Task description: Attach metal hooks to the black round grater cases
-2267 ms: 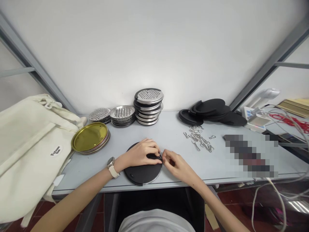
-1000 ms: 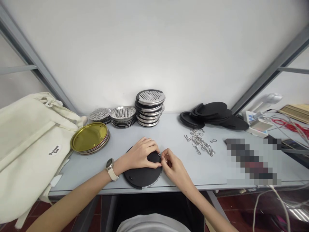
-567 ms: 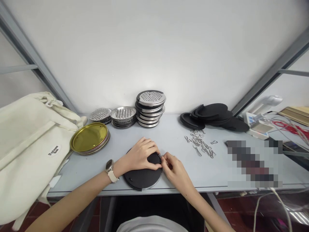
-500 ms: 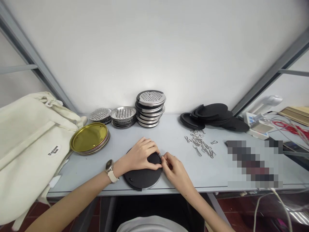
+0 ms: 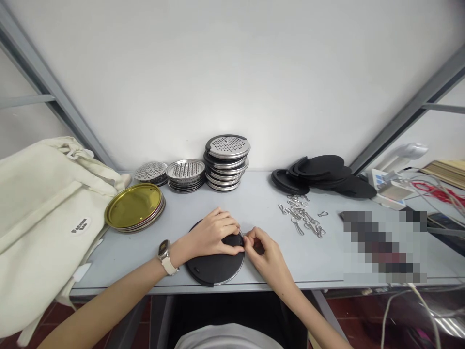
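A round black disc [image 5: 216, 269] with a thin metal rim at its lower right lies flat near the table's front edge. My left hand [image 5: 214, 233] rests across it, thumb and fingers curved around its right side and holding it down. At that right edge, my right hand [image 5: 263, 252] has thumb and forefinger pinched on a small metal clip [image 5: 240, 233], mostly covered by the fingertips. Loose metal clips with rings [image 5: 303, 215] lie scattered to the right of my hands.
Perforated metal grater discs stand in stacks [image 5: 227, 167] along the wall. Gold lids [image 5: 134, 206] are piled at left beside a cream bag [image 5: 43, 208]. Black covers [image 5: 319, 174] lie heaped at back right, near a power strip [image 5: 387, 189] and cables.
My right hand's fingers have shifted slightly at the disc's edge, with more of a gap showing between thumb and forefinger. My left hand stays in place.
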The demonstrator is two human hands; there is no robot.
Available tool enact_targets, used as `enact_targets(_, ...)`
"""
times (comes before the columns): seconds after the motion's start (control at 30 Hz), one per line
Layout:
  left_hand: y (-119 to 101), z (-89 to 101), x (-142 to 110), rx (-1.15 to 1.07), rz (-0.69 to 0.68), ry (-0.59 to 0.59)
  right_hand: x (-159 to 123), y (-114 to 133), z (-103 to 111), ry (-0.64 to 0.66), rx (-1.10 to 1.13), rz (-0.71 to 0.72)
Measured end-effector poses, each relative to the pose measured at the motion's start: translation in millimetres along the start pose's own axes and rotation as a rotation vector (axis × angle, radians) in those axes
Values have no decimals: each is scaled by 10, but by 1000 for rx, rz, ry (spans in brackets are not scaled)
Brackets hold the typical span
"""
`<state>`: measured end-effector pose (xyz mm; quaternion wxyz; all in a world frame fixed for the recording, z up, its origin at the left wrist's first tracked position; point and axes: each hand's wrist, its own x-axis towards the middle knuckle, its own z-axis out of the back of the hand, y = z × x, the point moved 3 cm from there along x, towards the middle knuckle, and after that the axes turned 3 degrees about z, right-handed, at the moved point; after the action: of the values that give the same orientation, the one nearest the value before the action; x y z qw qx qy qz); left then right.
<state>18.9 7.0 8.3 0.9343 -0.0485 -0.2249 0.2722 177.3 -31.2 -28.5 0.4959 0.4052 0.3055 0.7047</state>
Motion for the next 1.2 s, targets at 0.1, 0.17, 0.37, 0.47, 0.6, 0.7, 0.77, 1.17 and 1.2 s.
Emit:
enact_targets(0.1, 7, -15, -2, 6, -16, -1, -1, 5, 6, -1, 25, -26)
enact_targets(0.17, 8, -14, -1, 9, -16, -1, -2, 5, 8, -5, 43, -40)
enact_targets(0.37, -2, 11, 7, 27, -2, 4, 13, -27, 6, -7, 126, -43)
enact_targets(0.47, -5, 17, 8, 33, 2, 7, 21, -42, 3, -7, 163, -37)
enact_targets(0.6, -1, 11, 5, 41, 1, 12, 20, -38, 4, 4, 134, -42)
enact_targets(0.7, 3, 6, 2, 41, 4, 9, 16, -20, 11, 1, 121, -41)
enact_targets(0.77, 4, 4, 1, 43, 5, 10, 14, -10, 13, 3, 115, -37)
enact_targets(1.17, -24, 37, 12, 70, -3, 6, 16, -46, 10, -51, 103, -5)
enact_targets(1.2, -27, 37, 13, 73, -6, 12, 17, -52, 10, -60, 115, -8)
